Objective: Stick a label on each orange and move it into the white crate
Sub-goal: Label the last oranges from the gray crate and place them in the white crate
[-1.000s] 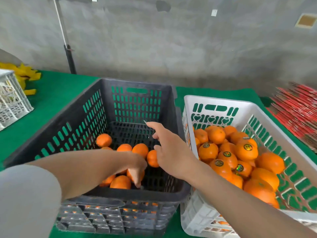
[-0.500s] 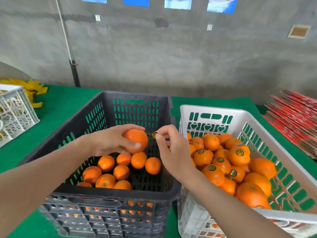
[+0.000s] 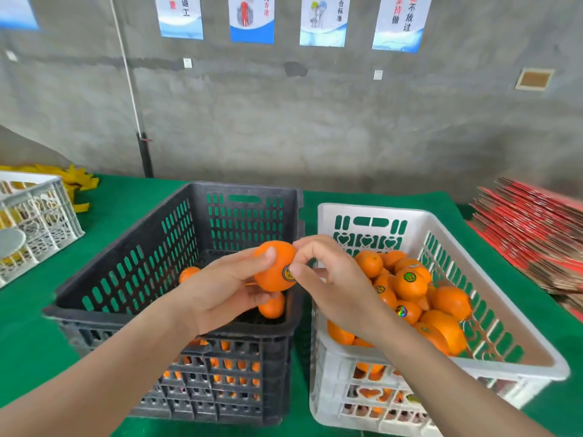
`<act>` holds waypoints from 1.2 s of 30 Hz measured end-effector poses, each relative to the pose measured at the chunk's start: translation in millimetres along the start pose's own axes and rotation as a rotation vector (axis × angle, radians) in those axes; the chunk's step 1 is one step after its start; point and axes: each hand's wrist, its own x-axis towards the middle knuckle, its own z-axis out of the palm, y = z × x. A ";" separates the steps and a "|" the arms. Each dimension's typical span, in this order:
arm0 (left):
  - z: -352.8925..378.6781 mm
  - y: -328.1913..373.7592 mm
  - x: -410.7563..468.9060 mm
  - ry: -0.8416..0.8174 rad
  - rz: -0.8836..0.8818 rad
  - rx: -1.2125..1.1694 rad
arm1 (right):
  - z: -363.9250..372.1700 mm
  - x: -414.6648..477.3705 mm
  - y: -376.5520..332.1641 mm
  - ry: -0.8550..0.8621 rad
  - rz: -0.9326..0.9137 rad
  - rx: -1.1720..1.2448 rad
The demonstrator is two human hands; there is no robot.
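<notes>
Label (image 3: 287,273), pinched free in my right hand (image 3: 328,279) half second back, now on orange (image 3: 273,266); right thumb and forefinger pinch it down. Left hand (image 3: 220,288) grips orange above black crate (image 3: 126,316). Ready, I judge, for white crate (image 3: 372,210).

A rough grey concrete wall (image 3: 315,121) fills the far side, with blue-and-white printed posters (image 3: 252,20) along its top and a thin white pole (image 3: 126,74) at the left. A green felt table covering (image 3: 126,200) spreads across the near side; flattened red cardboard sheets (image 3: 530,234) are stacked at the far right.

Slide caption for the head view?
Left hand holds orange over black crate; right hand presses on its label.
</notes>
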 end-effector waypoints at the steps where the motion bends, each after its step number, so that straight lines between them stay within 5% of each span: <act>1: 6.3 -0.4 -1.1 -0.002 0.003 -0.013 | -2.8 -3.8 -0.9 0.008 -0.007 -0.020; 9: 38.6 -11.6 -7.3 0.040 -0.024 -0.099 | -13.0 -27.6 -1.1 0.095 -0.052 -0.228; 13: 45.7 -15.5 -10.0 0.014 -0.023 -0.180 | -12.2 -38.7 0.3 0.207 -0.050 -0.127; 17: 49.7 -14.1 -10.4 0.025 -0.006 -0.104 | -24.2 -41.8 7.3 0.155 0.080 0.024; 21: 60.3 -8.0 -6.3 -0.029 0.025 -0.016 | -17.2 -47.7 12.2 0.072 -0.033 -0.060; 26: 88.3 -9.6 13.5 0.044 0.022 0.066 | -26.7 -44.2 30.4 0.262 -0.058 -0.177; 33: 121.6 -54.5 54.3 0.169 -0.109 0.187 | -113.0 -38.9 106.4 0.253 0.413 -0.391; 36: 113.7 -80.6 59.3 0.224 -0.058 0.502 | -136.8 -48.2 142.9 0.119 0.632 -0.517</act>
